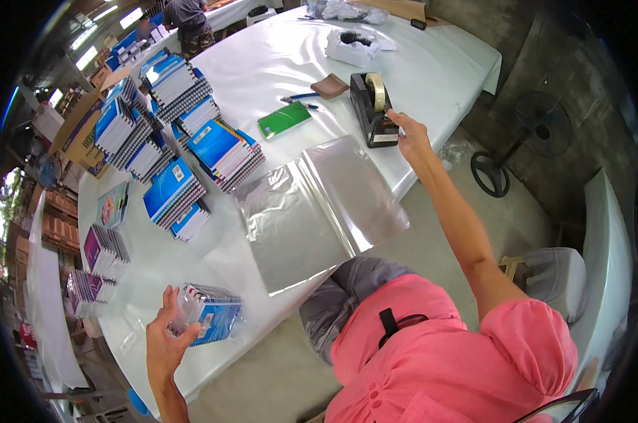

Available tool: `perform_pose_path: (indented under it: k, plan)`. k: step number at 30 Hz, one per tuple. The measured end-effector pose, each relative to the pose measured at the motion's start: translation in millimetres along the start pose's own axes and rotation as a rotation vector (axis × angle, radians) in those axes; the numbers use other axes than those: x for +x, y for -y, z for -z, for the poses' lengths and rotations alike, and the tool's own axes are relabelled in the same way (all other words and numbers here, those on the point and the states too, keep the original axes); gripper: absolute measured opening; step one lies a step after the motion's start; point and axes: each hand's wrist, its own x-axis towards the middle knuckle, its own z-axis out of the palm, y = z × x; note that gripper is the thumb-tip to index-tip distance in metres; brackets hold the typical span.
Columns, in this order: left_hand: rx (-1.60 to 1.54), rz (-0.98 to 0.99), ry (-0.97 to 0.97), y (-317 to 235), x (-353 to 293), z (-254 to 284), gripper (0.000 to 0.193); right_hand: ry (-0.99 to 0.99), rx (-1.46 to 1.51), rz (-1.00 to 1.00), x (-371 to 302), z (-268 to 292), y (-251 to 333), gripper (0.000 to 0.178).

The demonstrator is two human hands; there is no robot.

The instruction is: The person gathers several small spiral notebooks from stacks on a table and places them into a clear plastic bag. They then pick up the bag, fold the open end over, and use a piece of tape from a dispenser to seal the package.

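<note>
My left hand [165, 335] grips a bundle of spiral notebooks [218, 317] wrapped in clear plastic, at the table's near left edge. Its thumb lies across the blue cover and the fingers curl behind. Over on the far right, my right hand [412, 135] is closed in a pinch at the front end of a black tape dispenser [364, 106], at the strip of tape coming off its roll [376, 92]. Between my hands, large clear plastic sheets [290, 225] lie flat on the table, partly overlapping the near edge.
Tall stacks of blue spiral notebooks [224, 148] stand left of the sheets. Purple notebooks [104, 248] sit near the left edge. A green notebook [283, 121], pens [301, 96] and a brown wallet [329, 86] lie farther back. A standing fan [541, 132] is right of the table.
</note>
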Motion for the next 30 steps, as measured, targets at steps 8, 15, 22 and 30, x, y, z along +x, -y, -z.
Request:
perform_pose_path:
  k: [8,15,22,30]
  plan:
    - [0.036,-0.031,-0.019,6.7,-1.1,2.6,0.079,-0.417,-1.368,0.791,-28.1,9.6,-21.1,0.009]
    - [0.039,0.027,-0.006,8.6,2.6,2.8,0.075,0.372,-0.802,0.404,-152.4,-96.8,-31.6,0.01]
    - [-0.012,0.099,-0.013,5.0,-5.1,5.6,0.078,1.033,-0.48,-0.19,-311.6,-192.1,-88.1,0.025]
    - [-0.091,0.019,-0.004,10.9,-4.3,2.9,0.077,0.908,-0.701,0.099,-317.5,-206.8,-134.8,0.045]
